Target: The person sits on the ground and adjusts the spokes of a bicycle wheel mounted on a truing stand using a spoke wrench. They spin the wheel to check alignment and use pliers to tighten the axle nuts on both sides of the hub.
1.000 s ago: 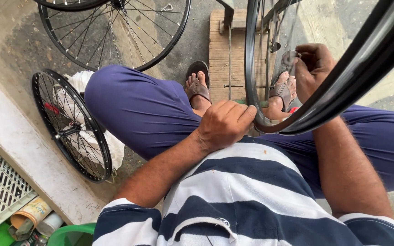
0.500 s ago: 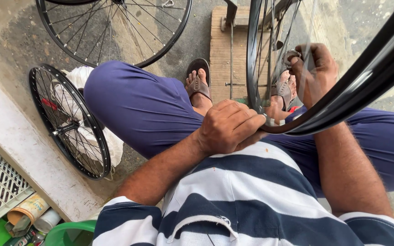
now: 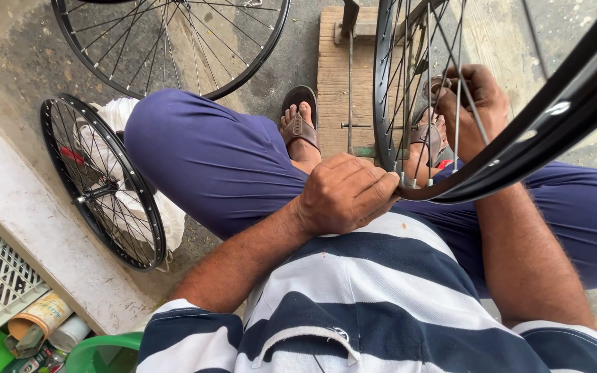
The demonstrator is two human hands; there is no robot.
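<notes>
A black bicycle wheel rim (image 3: 519,155) with thin silver spokes stands upright between my knees, close to my chest. My left hand (image 3: 345,193) is closed on the near edge of the rim, fingers wrapped at the spoke ends. My right hand (image 3: 475,107) reaches in among the spokes farther up and is curled around something small that I cannot make out. I sit in blue trousers and a striped shirt, with brown sandals (image 3: 300,124) on my feet.
A wooden board (image 3: 333,76) with a metal stand lies on the concrete ahead. A second black wheel (image 3: 174,41) lies at the top left. A third wheel (image 3: 101,183) leans by a white bag. A concrete kerb, a white crate and cans sit at the lower left.
The view has shifted slightly. My right hand has moved a little higher among the spokes; my left hand stays clamped on the rim.
</notes>
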